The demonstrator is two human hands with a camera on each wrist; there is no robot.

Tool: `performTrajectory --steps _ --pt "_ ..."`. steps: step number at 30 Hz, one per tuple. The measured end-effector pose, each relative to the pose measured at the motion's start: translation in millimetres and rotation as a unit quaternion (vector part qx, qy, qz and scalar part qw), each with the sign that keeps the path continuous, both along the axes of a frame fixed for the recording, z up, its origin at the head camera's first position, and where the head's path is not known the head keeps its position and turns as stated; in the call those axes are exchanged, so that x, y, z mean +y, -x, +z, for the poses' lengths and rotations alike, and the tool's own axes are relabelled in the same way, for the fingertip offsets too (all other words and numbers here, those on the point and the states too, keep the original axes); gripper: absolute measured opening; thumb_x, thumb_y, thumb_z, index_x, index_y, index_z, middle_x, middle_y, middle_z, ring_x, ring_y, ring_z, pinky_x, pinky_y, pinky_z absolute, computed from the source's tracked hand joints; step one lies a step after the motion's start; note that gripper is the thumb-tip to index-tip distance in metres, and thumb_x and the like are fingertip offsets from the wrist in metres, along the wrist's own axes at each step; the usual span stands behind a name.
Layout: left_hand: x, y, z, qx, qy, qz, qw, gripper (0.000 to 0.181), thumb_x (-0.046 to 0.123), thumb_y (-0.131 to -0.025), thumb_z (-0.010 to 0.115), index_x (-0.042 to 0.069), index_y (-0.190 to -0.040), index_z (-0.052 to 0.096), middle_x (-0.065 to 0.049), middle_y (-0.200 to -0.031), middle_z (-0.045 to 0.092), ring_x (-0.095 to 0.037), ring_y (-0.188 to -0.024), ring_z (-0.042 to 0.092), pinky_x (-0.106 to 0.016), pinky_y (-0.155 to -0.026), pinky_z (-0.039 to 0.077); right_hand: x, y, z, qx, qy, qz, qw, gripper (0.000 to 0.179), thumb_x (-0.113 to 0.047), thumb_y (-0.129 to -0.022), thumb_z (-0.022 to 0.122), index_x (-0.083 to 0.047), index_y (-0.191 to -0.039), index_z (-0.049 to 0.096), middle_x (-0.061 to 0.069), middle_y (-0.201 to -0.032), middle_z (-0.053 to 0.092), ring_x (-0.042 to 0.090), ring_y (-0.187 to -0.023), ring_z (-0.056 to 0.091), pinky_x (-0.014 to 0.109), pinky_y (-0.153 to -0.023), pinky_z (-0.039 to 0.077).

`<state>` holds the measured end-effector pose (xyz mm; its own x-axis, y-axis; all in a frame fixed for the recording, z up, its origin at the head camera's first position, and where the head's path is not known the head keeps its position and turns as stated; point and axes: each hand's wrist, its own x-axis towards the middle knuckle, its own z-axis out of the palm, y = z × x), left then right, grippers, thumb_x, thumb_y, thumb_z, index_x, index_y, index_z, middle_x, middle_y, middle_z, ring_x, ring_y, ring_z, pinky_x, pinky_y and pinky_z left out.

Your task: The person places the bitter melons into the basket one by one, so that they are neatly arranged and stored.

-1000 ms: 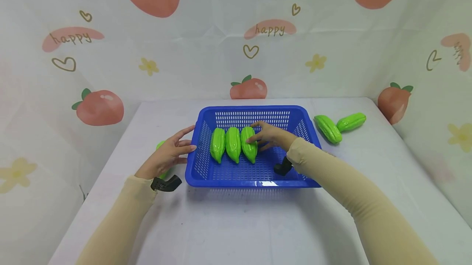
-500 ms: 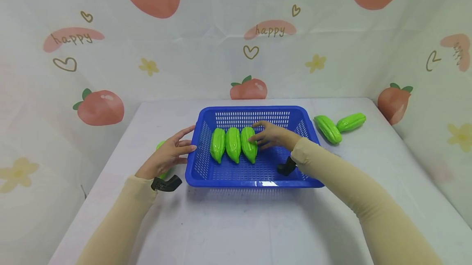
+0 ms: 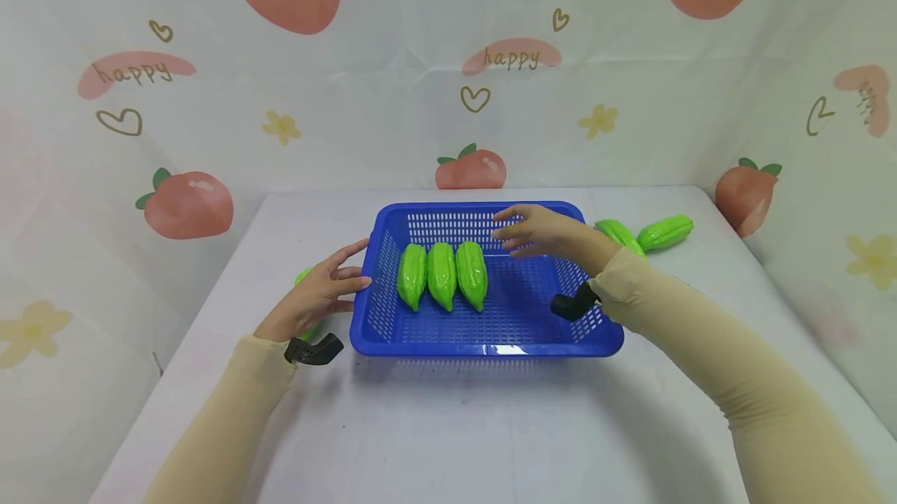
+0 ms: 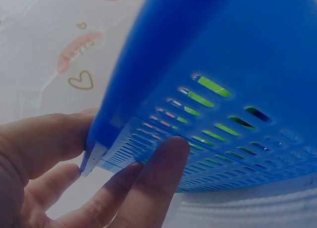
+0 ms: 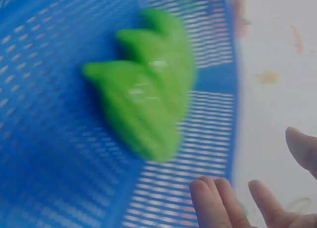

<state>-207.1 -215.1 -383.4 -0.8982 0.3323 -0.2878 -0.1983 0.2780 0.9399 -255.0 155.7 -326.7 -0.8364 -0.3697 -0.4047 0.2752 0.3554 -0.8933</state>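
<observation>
A blue plastic basket (image 3: pixel 420 349) with slotted walls stands on the white table. In it, three glossy, ridged green gourds (image 3: pixel 442 276) lie side by side, left of its middle. My left hand (image 3: pixel 313 297) rests with spread fingers against the basket's left side; in the left wrist view, fingertips (image 4: pixel 171 151) touch the slotted outer wall below the rim. Over the basket's back right part hovers my right hand (image 3: pixel 539 230), fingers loosely extended and holding nothing. The right wrist view shows that hand apart from the grouped gourds.
Behind my left hand, another green gourd (image 3: pixel 304 276) shows partly on the table. Two more gourds lie right of the basket: one (image 3: pixel 666 232) in plain sight, the other (image 3: pixel 618 233) partly covered by my right arm. A printed cloth (image 3: pixel 392 114) hangs behind the table.
My right hand has left the rightmost gourd in the basket and moved up and right. That gourd stays in place beside the other two. My left hand has stayed put.
</observation>
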Motion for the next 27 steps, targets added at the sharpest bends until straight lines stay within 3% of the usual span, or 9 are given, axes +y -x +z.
performTrajectory --steps 7,12,19,27 --pt "-0.4 0.0 0.9 -0.002 -0.001 -0.011 0.9999 0.081 0.03 -0.091 0.067 0.034 -0.155 0.017 -0.024 -0.154 0.03 -0.041 -0.128 0.049 -0.056 -0.1 0.045 38 -10.3 40.9 0.05 0.066 0.007 0.9966 0.052 -0.011 -0.101 0.049 -0.002 -0.147 0.028 0.014 -0.129 0.048 0.018 -0.107 0.06 0.03 -0.095 0.052" --pt "-0.8 0.6 1.5 0.001 -0.004 -0.013 0.9999 0.081 0.028 -0.092 0.067 0.034 -0.155 0.017 -0.023 -0.154 0.029 -0.042 -0.129 0.048 -0.055 -0.099 0.046 72 -15.3 59.6 0.075 0.112 -0.011 0.9907 0.052 -0.017 -0.101 0.049 -0.003 -0.146 0.028 0.005 -0.124 0.055 0.013 -0.109 0.061 0.028 -0.095 0.052" --pt "0.0 -1.7 1.8 0.002 -0.003 -0.008 1.0 0.082 0.03 -0.091 0.068 0.033 -0.155 0.017 -0.023 -0.154 0.031 -0.038 -0.126 0.052 -0.054 -0.099 0.046 121 -13.8 57.8 0.081 0.156 -0.069 0.9821 0.047 -0.016 -0.1 0.051 -0.008 -0.141 0.031 -0.004 -0.111 0.061 0.009 -0.102 0.065 0.023 -0.087 0.054" --pt "-1.2 0.4 -0.6 0.003 -0.003 -0.006 1.0 0.081 0.03 -0.091 0.068 0.033 -0.155 0.018 -0.023 -0.153 0.033 -0.036 -0.123 0.054 -0.054 -0.098 0.047 167 -21.6 39.4 0.061 0.234 -0.164 0.9565 0.041 -0.014 -0.098 0.054 -0.017 -0.136 0.036 -0.005 -0.107 0.064 0.012 -0.096 0.068 0.026 -0.082 0.057"
